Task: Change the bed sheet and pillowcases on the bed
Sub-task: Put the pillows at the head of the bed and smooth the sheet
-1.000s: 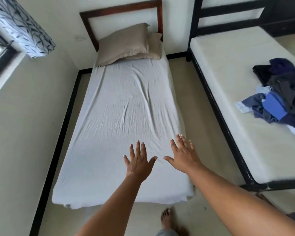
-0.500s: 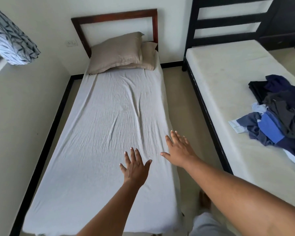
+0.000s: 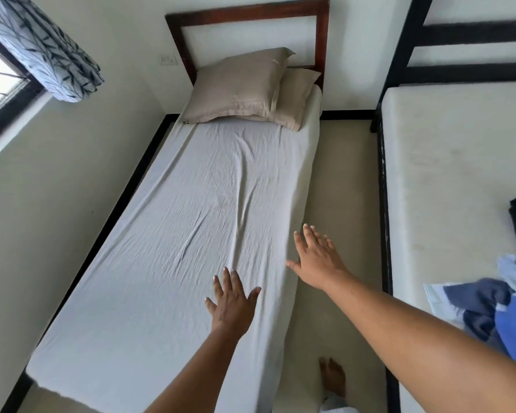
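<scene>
single bed (image 3: 322,49), bed sheet (image 3: 191,234), two pillows

bed: narrow single, dark red-brown wooden headboard (image 3: 248,11), an open rectangular frame. bed sheet: pale grey-white, spread over the whole mattress, creased lengthwise, right edge hanging down the side, near edge draped over the foot. upper pillow (image 3: 236,84): beige case, lying partly on the lower pillow (image 3: 300,93), same beige; both at the head end by the headboard.

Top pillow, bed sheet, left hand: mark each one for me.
top pillow (image 3: 236,84), head view, middle of its tan case
bed sheet (image 3: 191,219), head view, wrinkled centre
left hand (image 3: 231,302), head view, back of the hand
</scene>
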Demonstrator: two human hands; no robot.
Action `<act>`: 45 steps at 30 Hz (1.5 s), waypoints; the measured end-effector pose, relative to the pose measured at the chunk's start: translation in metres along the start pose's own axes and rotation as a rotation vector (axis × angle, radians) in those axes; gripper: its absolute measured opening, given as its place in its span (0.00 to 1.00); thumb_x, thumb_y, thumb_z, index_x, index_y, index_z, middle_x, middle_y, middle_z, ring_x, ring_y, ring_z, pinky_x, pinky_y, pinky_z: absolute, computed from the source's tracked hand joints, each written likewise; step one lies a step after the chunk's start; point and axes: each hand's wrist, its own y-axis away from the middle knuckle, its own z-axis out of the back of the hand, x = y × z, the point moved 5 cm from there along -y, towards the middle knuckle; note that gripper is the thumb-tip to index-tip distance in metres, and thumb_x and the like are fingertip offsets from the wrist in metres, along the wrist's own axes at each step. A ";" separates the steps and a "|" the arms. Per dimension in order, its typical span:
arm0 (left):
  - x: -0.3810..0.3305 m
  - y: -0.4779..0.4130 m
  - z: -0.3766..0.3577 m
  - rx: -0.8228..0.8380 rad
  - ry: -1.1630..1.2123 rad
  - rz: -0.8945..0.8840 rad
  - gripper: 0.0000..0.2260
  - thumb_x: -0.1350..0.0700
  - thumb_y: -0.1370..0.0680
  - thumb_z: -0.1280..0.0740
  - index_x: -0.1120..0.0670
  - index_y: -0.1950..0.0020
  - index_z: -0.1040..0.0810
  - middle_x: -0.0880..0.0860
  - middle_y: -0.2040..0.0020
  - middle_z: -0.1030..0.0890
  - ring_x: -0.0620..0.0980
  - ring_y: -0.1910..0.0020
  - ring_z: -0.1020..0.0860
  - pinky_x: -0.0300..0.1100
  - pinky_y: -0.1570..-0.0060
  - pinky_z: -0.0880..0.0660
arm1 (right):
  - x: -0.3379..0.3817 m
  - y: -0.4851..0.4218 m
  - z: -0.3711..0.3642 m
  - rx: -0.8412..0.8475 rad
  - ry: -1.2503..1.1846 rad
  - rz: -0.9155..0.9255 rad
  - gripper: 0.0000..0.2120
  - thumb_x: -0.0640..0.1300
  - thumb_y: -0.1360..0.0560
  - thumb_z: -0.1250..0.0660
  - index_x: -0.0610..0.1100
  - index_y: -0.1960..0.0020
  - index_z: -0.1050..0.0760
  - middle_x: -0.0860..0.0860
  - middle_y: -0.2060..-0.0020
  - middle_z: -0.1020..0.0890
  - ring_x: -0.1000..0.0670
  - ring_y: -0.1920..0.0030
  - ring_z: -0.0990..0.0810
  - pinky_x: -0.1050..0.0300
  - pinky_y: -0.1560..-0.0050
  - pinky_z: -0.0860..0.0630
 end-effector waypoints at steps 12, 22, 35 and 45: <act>-0.085 -0.091 0.018 -0.008 0.126 0.090 0.38 0.32 0.19 0.54 0.53 0.18 0.59 0.51 0.18 0.62 0.56 0.19 0.64 0.66 0.24 0.55 | -0.064 -0.106 0.060 0.031 0.082 0.111 0.38 0.64 0.17 0.49 0.44 0.17 0.56 0.41 0.18 0.59 0.42 0.18 0.59 0.42 0.20 0.54; -0.128 -0.254 0.036 0.080 0.241 0.235 0.37 0.33 0.18 0.52 0.54 0.18 0.58 0.52 0.17 0.61 0.56 0.19 0.63 0.68 0.24 0.53 | -0.095 -0.292 0.100 0.204 0.240 0.261 0.38 0.63 0.17 0.48 0.44 0.16 0.58 0.43 0.18 0.61 0.45 0.18 0.62 0.44 0.19 0.59; -0.207 -0.430 0.080 0.085 0.338 0.433 0.37 0.34 0.18 0.50 0.54 0.18 0.55 0.53 0.17 0.57 0.58 0.19 0.59 0.68 0.25 0.49 | -0.161 -0.538 0.148 0.317 0.456 0.503 0.39 0.59 0.18 0.38 0.45 0.17 0.54 0.45 0.17 0.54 0.46 0.17 0.56 0.46 0.19 0.53; -0.280 -0.540 0.062 0.088 0.547 0.825 0.37 0.34 0.18 0.49 0.54 0.18 0.56 0.52 0.17 0.56 0.56 0.18 0.57 0.67 0.26 0.46 | -0.188 -0.721 0.115 0.496 0.666 0.893 0.40 0.58 0.18 0.37 0.44 0.17 0.55 0.44 0.17 0.54 0.45 0.17 0.54 0.46 0.19 0.50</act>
